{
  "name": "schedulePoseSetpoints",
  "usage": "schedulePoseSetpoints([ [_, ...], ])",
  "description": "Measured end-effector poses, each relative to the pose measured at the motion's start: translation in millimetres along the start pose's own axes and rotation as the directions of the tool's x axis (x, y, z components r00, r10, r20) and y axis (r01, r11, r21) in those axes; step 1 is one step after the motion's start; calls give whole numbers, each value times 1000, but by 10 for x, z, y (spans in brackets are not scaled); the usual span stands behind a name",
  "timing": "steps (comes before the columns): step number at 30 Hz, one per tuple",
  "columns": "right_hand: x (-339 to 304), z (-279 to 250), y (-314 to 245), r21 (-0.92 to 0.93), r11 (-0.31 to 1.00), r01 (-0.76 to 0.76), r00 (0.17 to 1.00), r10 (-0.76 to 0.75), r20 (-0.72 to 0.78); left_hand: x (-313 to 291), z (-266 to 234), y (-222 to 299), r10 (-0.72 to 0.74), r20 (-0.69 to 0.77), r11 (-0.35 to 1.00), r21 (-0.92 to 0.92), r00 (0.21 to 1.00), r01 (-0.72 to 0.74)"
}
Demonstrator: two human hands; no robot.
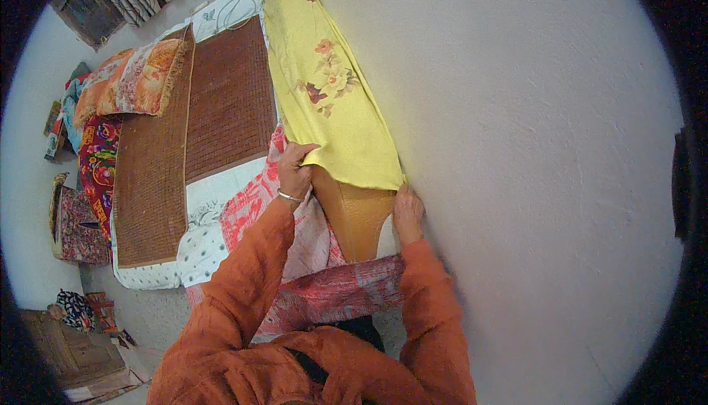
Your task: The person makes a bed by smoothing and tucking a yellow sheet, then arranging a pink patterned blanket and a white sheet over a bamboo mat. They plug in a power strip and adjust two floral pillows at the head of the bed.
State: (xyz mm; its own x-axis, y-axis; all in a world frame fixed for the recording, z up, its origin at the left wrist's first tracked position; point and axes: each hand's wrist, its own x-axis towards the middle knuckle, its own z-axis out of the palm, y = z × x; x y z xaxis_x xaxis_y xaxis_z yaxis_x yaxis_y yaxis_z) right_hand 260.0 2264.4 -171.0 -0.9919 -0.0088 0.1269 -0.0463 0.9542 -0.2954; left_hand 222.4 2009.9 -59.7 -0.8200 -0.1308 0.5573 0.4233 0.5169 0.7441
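Note:
A yellow cloth (346, 139) printed with flowers lies lengthwise along the wall side of the bed. Its near edge is gripped at both corners: my left hand (296, 172), with a bangle at the wrist, is closed on the left corner, and my right hand (408, 215) pinches the right corner close to the wall. Between my hands a tan, glossy surface (358, 217) shows from under the cloth and narrows toward me. A red and white patterned cloth (254, 202) lies beside and below it, reaching over the bed's near edge.
A plain wall (546, 147) runs right alongside my right hand. On the bed to the left lie brown woven mats (228, 95), an orange fringed pillow (133, 80) and a spotted white sheet (199, 246). A patterned bag (81, 220) stands past the bed's left side.

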Motion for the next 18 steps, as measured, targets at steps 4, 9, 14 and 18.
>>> schedulePoseSetpoints([
  [4,-157,33,-10,115,978,-176,984,174,23,49,1,-24,62,40,994,86,997,-65],
  [9,-337,28,-118,91,848,-522,853,519,54,66,130,-54,76,198,991,93,977,-95],
  [14,-608,56,25,23,854,-519,852,516,92,74,242,56,110,459,985,66,882,-157],
  [18,-742,175,120,78,846,-528,849,526,42,-31,287,-84,132,509,976,84,851,-202],
])
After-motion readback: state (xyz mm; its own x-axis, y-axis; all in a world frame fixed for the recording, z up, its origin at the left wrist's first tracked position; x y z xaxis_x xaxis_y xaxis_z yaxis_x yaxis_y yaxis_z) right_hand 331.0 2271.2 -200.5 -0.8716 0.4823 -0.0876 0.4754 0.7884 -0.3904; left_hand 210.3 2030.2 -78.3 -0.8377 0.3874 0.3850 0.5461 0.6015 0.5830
